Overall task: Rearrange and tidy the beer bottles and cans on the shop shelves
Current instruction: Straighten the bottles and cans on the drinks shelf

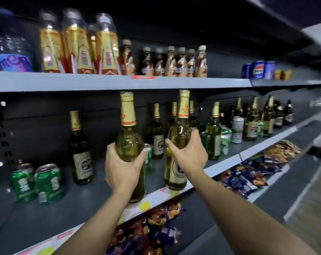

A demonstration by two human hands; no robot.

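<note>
Two tall green beer bottles with gold foil necks stand at the front edge of the grey middle shelf (45,214). My left hand (122,168) grips the left bottle (129,140) around its body. My right hand (188,153) grips the right bottle (180,133) at its shoulder. Another bottle (80,153) stands further left, with two green cans (37,181) beside it. Several more bottles (214,133) and cans (237,128) stand along the shelf to the right.
The upper shelf (100,80) carries gold-labelled bottles, small brown bottles and blue soda cans (258,69) at the right. Snack packets (248,175) fill the shelf below. The floor aisle shows at the lower right.
</note>
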